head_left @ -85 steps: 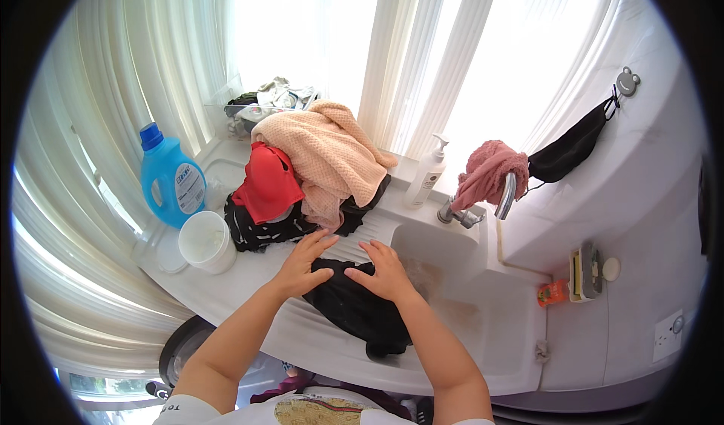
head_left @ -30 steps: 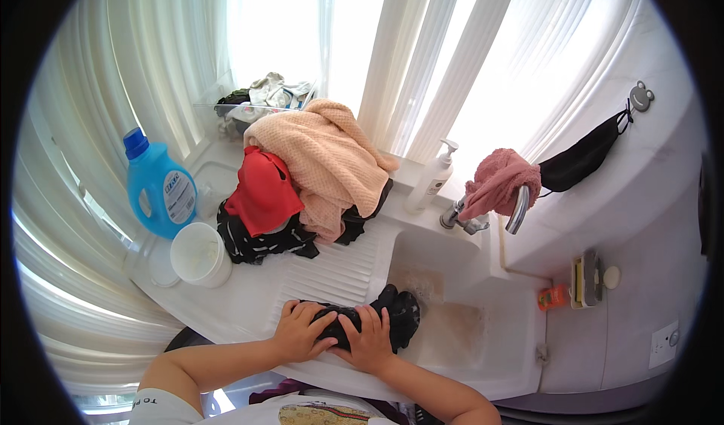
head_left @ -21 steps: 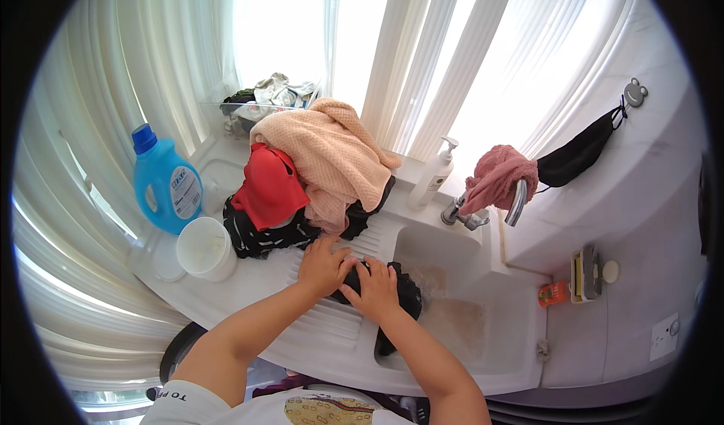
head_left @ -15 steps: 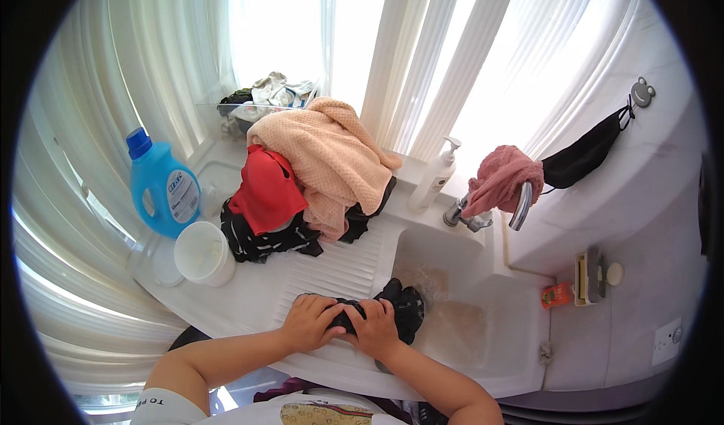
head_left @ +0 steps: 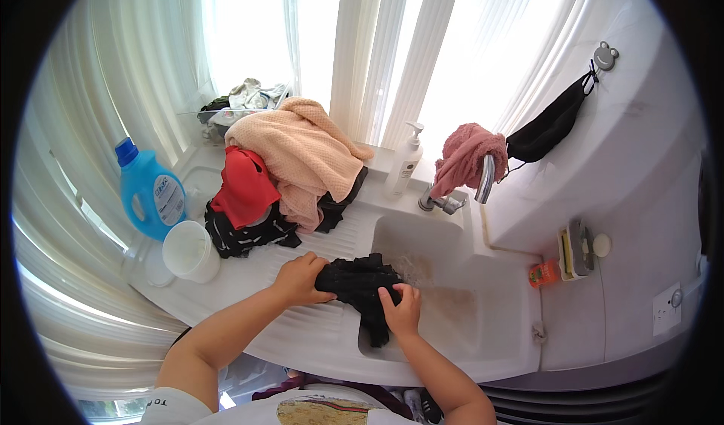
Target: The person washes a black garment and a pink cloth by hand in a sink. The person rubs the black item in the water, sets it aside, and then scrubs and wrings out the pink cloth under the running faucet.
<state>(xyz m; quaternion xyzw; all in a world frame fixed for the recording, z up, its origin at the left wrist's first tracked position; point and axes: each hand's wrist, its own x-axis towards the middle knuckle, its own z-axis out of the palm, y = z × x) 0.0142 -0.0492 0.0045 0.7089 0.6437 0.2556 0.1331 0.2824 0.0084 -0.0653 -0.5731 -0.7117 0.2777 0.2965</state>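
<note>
One black cloth | bunched, creased | end drooping over sink

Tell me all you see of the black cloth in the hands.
The black cloth looks soft, thin and plain, bunched into wrinkled folds, so its full shape is hidden. It lies crosswise between the ribbed board and the basin, a lower flap trailing over the basin's left edge. The left hand grips its left end; the right hand, its right side.
</note>
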